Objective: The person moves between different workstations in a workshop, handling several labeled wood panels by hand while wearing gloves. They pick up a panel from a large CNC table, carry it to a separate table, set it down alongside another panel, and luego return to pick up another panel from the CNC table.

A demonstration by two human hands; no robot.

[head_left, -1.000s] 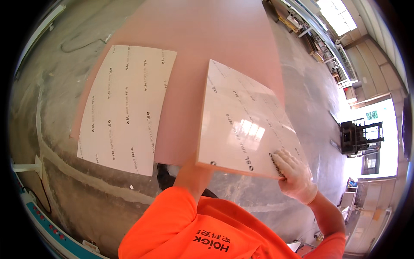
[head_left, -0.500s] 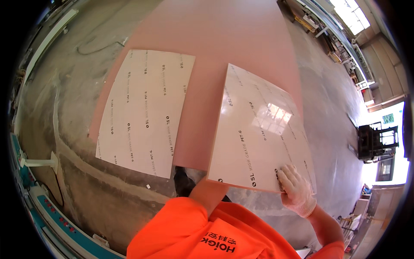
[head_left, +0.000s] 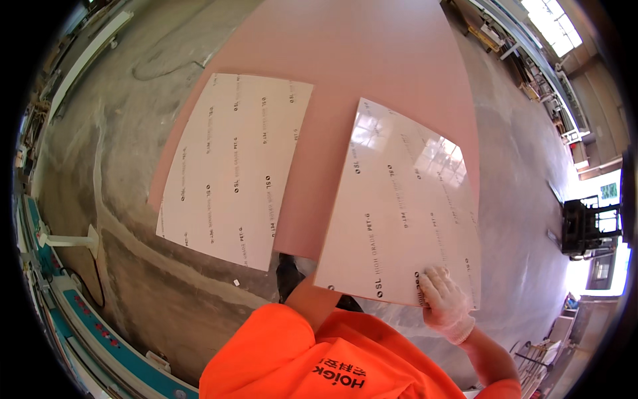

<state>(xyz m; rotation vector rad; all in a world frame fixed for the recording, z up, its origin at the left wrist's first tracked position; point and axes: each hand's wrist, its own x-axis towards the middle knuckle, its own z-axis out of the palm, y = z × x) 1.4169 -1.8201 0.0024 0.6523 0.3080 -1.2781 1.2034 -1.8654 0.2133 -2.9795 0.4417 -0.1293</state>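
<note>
A glossy white panel (head_left: 399, 219), covered in a printed protective film, is tilted above a large pinkish-brown board. My right hand (head_left: 446, 306), in a whitish glove, grips its near edge toward the right corner, fingers lying over the top face. My left forearm (head_left: 312, 299) reaches under the near left corner of this panel; the left hand itself is hidden beneath it. To the left, a second white panel (head_left: 232, 166) with the same film lies flat on the pinkish board (head_left: 302, 186), overhanging its near edge.
A teal and grey machine (head_left: 100, 339) with red buttons runs along the lower left. A dark forklift (head_left: 588, 226) stands by the bright doorway at right. Racks with stacked material (head_left: 508, 60) line the far right. A small white scrap (head_left: 236, 282) lies on the concrete floor.
The held panel has tilted a little, and the window's reflection has shifted up and right across it. My right hand has moved slightly left and nearer with the edge. The whole view has turned slightly.
</note>
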